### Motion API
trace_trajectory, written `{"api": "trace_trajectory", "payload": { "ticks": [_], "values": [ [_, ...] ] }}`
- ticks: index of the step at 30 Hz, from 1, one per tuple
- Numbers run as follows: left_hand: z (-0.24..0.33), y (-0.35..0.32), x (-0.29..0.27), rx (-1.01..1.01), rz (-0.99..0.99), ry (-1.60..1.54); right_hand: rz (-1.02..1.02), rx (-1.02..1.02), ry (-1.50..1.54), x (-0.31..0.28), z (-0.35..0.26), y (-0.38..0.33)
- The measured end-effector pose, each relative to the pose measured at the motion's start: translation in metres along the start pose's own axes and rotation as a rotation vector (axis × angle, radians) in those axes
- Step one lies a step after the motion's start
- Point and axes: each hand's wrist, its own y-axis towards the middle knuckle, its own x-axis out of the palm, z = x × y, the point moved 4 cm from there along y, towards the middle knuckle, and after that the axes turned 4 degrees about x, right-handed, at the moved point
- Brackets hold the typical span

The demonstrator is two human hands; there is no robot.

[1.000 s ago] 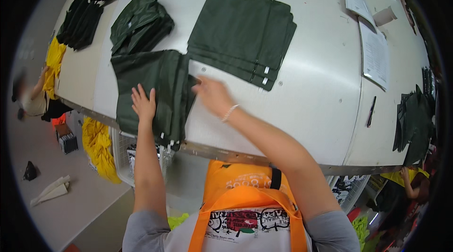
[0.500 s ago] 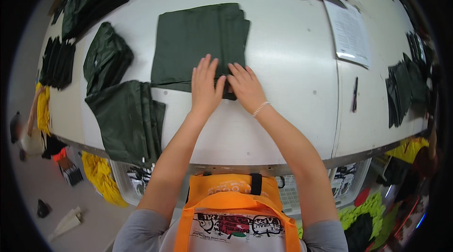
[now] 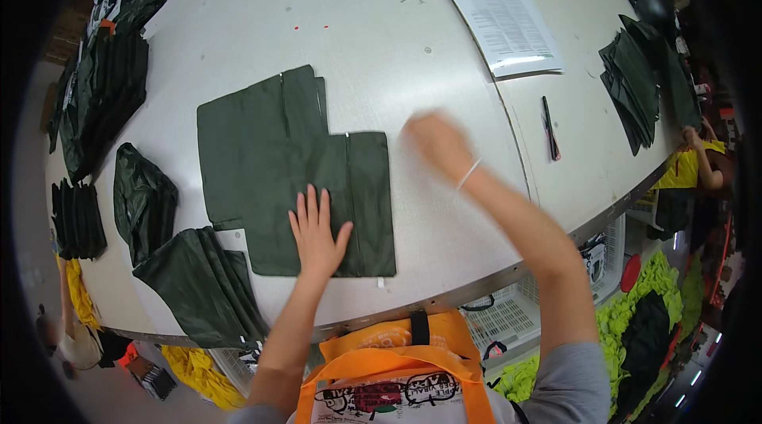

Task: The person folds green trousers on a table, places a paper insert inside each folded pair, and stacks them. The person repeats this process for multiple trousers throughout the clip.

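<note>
A flat dark green fabric piece (image 3: 349,186) lies at the near edge of the white table (image 3: 381,51), overlapping a second green piece (image 3: 246,138) behind it. My left hand (image 3: 316,235) presses flat on the front piece with fingers spread. My right hand (image 3: 435,143) is blurred, hovering over the bare table just right of the fabric; it holds nothing I can make out. A pale band sits on that wrist.
Folded dark green pieces (image 3: 198,285) lie at the left front, with more stacks (image 3: 103,91) along the left edge and another pile (image 3: 639,79) at the right. Printed sheets (image 3: 504,23) and a black pen (image 3: 549,129) lie at right. Another person's arm (image 3: 702,158) shows at far right.
The front fabric piece now lies spread out over the other one. My right hand has left the fabric and swung right; my left hand has slid down toward the near edge.
</note>
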Motion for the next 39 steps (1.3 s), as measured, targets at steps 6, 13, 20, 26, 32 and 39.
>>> {"api": "trace_trajectory", "payload": {
  "ticks": [6,13,20,26,32,39],
  "values": [
    [0.0,-0.038,0.008,-0.001,0.003,-0.007,0.196,0.554,-0.567,-0.088,0.129,0.063],
    [0.002,-0.048,0.005,-0.028,-0.001,0.008,0.178,0.544,-0.621,-0.104,0.133,0.073],
    [0.011,-0.045,-0.009,-0.028,0.023,-0.043,0.229,0.478,-0.457,-0.147,0.105,0.048],
    [0.07,-0.035,-0.006,-0.045,-0.046,-0.915,0.283,-0.298,-0.521,-0.112,-0.056,-0.085],
    [0.105,-0.045,0.012,-0.623,-0.251,-1.596,0.053,-0.353,-0.132,-0.035,-0.117,-0.221],
    [0.092,-0.088,0.024,-0.594,-0.043,-1.694,0.351,0.731,0.945,0.007,-0.062,-0.29]
  ]
}}
